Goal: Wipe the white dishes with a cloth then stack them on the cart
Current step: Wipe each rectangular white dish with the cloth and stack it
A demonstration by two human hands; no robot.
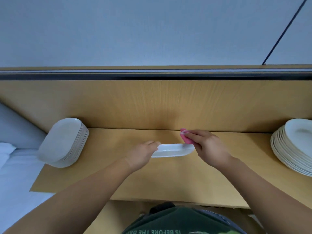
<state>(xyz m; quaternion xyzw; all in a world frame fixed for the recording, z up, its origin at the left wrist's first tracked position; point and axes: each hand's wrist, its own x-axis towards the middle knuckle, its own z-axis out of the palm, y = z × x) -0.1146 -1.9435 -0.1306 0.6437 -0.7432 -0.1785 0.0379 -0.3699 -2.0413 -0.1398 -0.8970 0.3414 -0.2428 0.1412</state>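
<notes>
A white oblong dish is held just above the middle of the wooden table. My left hand grips its left end. My right hand holds a pink cloth bunched in its fingers, pressed against the dish's right end. A stack of several white oblong dishes stands at the table's left end. Another stack of several round white plates sits at the right edge of the view. The cart is not in view.
A wooden back panel rises behind the table, with a pale wall above it. White bedding lies to the left of the table. A dark rod leans at the upper right.
</notes>
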